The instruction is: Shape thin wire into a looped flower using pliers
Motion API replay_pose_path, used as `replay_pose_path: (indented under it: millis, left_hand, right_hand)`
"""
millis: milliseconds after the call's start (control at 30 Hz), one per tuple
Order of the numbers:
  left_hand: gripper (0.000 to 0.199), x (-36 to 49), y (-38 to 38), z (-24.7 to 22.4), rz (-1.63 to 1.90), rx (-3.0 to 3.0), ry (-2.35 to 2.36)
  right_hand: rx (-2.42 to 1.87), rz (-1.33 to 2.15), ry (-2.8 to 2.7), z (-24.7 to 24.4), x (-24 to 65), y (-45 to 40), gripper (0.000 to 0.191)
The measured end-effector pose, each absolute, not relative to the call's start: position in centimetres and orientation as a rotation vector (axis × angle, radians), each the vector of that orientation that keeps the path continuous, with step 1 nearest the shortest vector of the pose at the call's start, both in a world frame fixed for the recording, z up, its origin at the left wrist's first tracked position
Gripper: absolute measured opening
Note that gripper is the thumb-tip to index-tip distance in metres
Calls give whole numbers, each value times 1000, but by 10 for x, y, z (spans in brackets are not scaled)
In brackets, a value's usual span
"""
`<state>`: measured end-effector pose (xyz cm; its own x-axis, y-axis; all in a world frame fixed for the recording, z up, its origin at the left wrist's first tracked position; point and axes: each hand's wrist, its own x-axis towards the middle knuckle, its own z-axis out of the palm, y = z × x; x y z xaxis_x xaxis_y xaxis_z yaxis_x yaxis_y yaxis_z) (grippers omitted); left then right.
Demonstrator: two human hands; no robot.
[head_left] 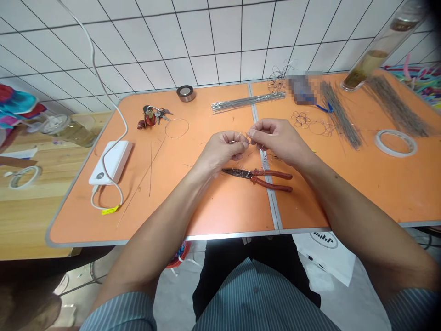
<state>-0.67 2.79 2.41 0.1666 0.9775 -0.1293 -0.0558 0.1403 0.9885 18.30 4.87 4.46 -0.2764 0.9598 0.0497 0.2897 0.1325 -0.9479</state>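
Over the middle of the orange table (237, 216), my left hand (228, 146) and my right hand (270, 138) meet at the fingertips. Both are closed in a pinch on thin wire, of which small loops show around the fingers. Just below them lie pliers (257, 177) with red handles pointing right. Fine curled wire rests over the pliers' jaws. To the right of my right hand, wire shaped into small loops (301, 119) lies on the table.
Keys (158, 114), a wire ring (177, 128), dark tape (186, 93) and a white power bank (110, 163) with a cable are left. Straight wires (248, 102) lie behind the hands. Wire bundles (341, 115), white tape (395, 143) and a tall bottle (375, 55) are right.
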Motion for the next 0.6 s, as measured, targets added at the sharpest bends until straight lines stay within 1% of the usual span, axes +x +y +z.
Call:
replay_pose_path:
  millis: [233, 433, 600]
  left_hand:
    - [21, -6, 30, 22, 1045, 1107, 1117]
    - [18, -8, 31, 20, 1050, 1104, 1106]
    - [15, -7, 30, 22, 1047, 1120, 1098]
  right_hand:
    - [-1253, 1124, -1605, 42, 182, 50, 16]
    - [-1220, 1178, -1628, 45, 183, 49, 14]
    - [-1178, 1197, -1664, 47, 182, 47, 21]
